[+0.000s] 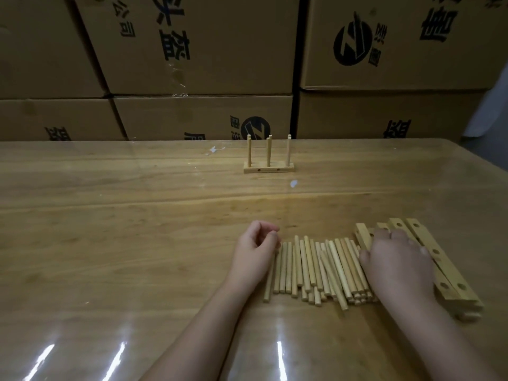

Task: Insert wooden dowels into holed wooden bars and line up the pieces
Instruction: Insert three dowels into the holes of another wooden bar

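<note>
Table (137,215): two hands (254,253) (398,264), one dowelled bar (268,169)

Bare to the fingertips: the person's left hand (255,248) and right hand (398,259), seen at a dim workbench, on slender forearms uncovered all the way down to the bottom edge of the view; the nails are too blurred to make out.

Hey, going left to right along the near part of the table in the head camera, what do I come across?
left hand → pile of loose dowels → right hand → stack of holed bars
</note>
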